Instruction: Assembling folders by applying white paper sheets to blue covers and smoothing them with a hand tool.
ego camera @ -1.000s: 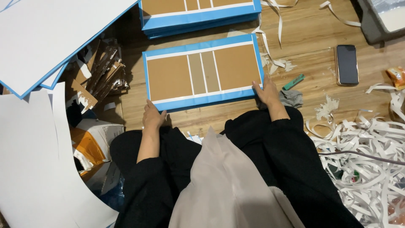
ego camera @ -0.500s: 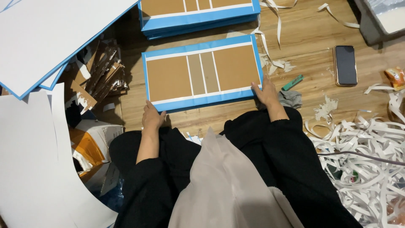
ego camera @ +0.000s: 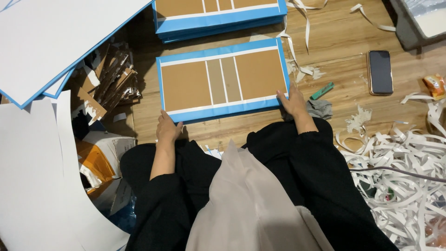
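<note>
On the wooden floor [ego camera: 334, 42], head view: flat blue-edged cardboard panel [ego camera: 223, 80] lies just ahead of the person's knees, brown faces up with white strips across. Left hand [ego camera: 168, 129] rests flat at the panel's near left corner, fingers together touching the blue edge. Right hand [ego camera: 293, 102] presses on the panel's near right corner, fingers slightly spread. Neither hand pinches anything. Beyond the panel, a stack of similar panels [ego camera: 218, 14]. Right of the panel: green marker [ego camera: 322, 91], grey cloth [ego camera: 320, 109], dark phone [ego camera: 380, 72], then a pile of white paper strips [ego camera: 409, 172]. Left of the panel: cardboard scraps [ego camera: 109, 83] and big white sheets [ego camera: 60, 42]. Versus half a second ago: panel and both hands unchanged, same corners.
</note>
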